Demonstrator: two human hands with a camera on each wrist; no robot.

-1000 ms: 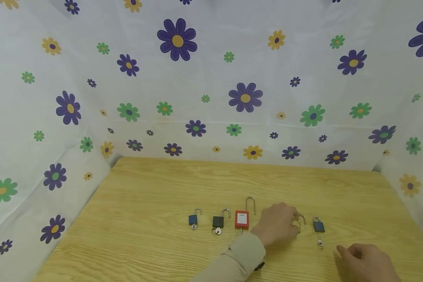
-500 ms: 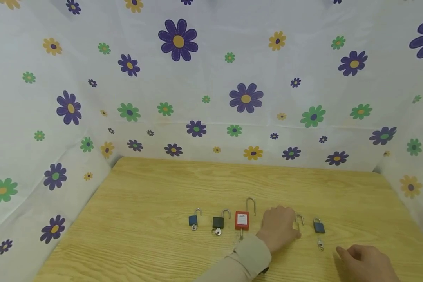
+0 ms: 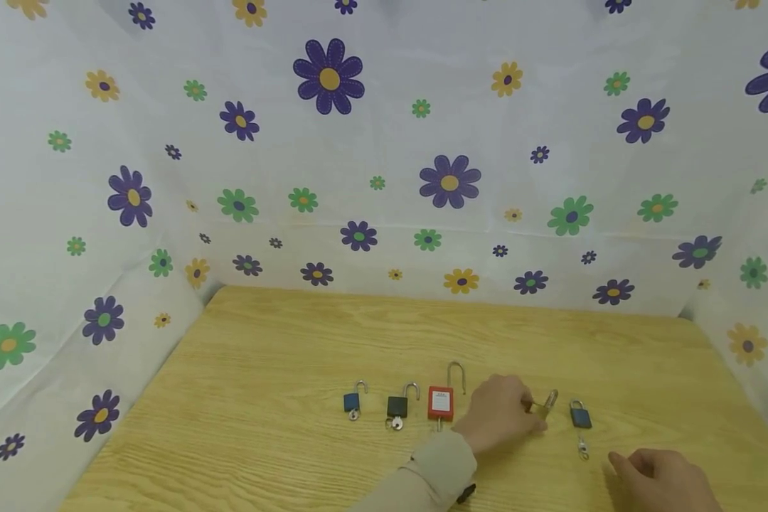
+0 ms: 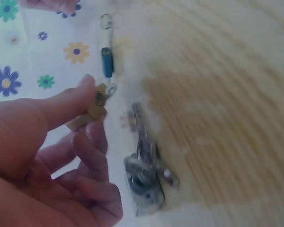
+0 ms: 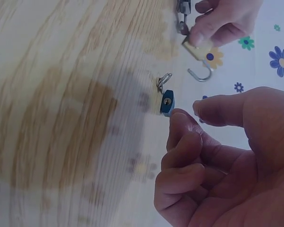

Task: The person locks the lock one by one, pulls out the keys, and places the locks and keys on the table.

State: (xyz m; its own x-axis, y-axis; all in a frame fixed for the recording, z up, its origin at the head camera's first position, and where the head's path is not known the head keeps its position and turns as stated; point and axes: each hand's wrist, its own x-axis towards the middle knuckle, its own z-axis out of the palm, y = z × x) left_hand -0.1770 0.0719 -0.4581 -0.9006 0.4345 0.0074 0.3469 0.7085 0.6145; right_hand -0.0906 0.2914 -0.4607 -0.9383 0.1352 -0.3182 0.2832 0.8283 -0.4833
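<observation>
The desk (image 3: pixel 275 370) looks like smooth wood, the yellow padlock (image 5: pixel 201 51) like metal with a shiny shackle (image 5: pixel 199 79), the red padlock (image 3: pixel 441 403) like plastic, the sleeve (image 3: pixel 416 478) matt cloth.

Right hand (image 5: pixel 229 172) lower right, fingers loosely curled. Blue padlock (image 5: pixel 167 101) near centre. Left hand (image 5: pixel 232 20), upper right, pinches brass padlock (image 5: pixel 199 50).

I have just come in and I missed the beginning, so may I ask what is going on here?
A person's left hand is holding a brass padlock, which is open, between the thumb and fingers. The right hand is holding nothing, with its fingers loosely bent, near a closed blue padlock. On the other side of the left hand, a red padlock, a black padlock and an open blue padlock lie on the table; the red and black ones are open too.
</observation>
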